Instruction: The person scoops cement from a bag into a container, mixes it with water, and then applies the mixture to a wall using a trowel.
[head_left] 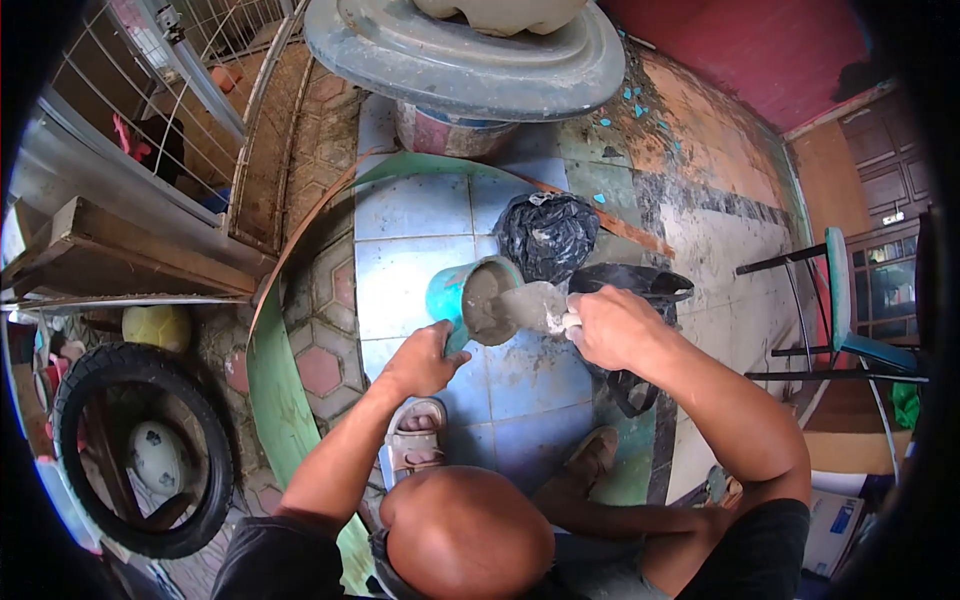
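Note:
My left hand (428,362) grips the handle of a turquoise plastic dipper (446,293), which is tilted so its mouth faces right. Wet grey cement (484,300) lies inside it. My right hand (618,330) is closed around the handle of a trowel (538,306). The cement-coated blade reaches into the dipper's mouth; its tip merges with the grey mix. Just beyond the dipper sits a crumpled black plastic bag (546,236). Another black bag (640,282), partly behind my right hand, lies on the floor.
A large grey round slab (560,75) rests on a bucket (440,132) ahead. Blue tiles (412,215) lie beneath the dipper. A green strip (275,385) curves along the left. A tyre (75,450) and wire cage (190,85) stand left, a chair (840,290) right.

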